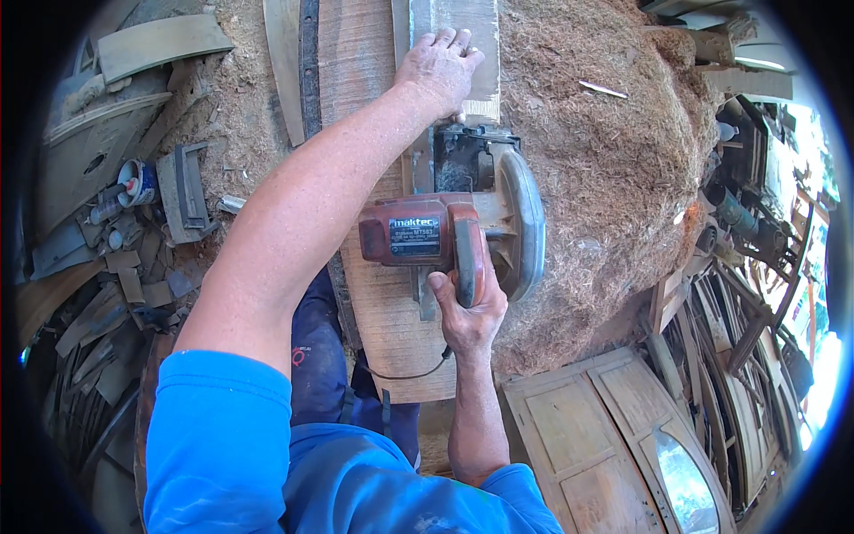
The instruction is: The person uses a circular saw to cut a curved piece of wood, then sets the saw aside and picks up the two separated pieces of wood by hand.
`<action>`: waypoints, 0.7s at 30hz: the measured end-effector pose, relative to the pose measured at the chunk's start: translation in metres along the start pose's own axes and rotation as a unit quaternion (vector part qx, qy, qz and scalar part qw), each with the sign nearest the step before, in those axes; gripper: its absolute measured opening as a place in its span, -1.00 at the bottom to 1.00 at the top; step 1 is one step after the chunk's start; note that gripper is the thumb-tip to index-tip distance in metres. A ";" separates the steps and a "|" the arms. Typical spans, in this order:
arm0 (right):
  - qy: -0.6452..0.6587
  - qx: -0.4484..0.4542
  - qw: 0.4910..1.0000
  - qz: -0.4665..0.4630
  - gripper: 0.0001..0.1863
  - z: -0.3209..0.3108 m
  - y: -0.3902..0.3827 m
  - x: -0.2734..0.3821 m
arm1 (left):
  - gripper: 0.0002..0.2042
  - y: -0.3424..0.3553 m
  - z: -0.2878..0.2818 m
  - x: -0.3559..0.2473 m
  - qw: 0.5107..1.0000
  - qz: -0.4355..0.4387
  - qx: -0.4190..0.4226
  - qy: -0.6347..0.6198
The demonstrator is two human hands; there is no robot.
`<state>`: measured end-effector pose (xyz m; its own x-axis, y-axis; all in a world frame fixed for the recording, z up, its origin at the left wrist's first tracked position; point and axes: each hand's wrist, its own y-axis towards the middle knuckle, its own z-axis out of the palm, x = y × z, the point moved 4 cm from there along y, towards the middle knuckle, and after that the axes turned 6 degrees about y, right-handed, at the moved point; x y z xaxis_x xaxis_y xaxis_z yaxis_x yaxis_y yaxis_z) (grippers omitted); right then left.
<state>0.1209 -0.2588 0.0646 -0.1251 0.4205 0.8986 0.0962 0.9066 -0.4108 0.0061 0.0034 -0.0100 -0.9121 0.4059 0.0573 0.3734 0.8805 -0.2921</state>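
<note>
As R hand (471, 311) clamps red-grey circular saw (463, 214), spread L hand (439, 71) should pin grey plank (485, 82) nr R edge of brown wooden surface (387, 329).

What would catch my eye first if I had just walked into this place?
Probably the red-and-grey power saw in the middle, its rear handle gripped by the person's right hand, while the left hand lies on a board just beyond it. Next comes the big brown heap of sawdust spread to the right of the saw, then the panelled wooden door at lower right.
</note>
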 end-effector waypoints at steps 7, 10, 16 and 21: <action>-0.023 -0.031 0.998 -0.051 -0.19 0.000 0.002 -0.005 | -0.56 0.013 -0.002 0.009 1.000 0.026 -0.002 -0.002; -0.041 -0.029 0.998 -0.039 -0.19 -0.001 0.000 -0.008 | -0.67 0.027 -0.023 0.016 0.995 0.076 0.058 0.029; -0.054 -0.013 0.998 -0.013 -0.18 0.000 0.001 0.000 | -0.50 0.053 -0.021 0.024 0.996 0.040 0.072 0.026; -0.028 -0.018 0.999 -0.026 -0.17 0.000 0.004 -0.002 | -0.08 0.065 -0.016 0.044 0.999 -0.014 0.023 0.026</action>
<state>0.1217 -0.2565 0.0615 -0.1851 0.3749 0.9084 0.1237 0.9259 -0.3569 -0.0075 0.0824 -0.0108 -0.9117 0.3945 0.1150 0.3387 0.8799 -0.3331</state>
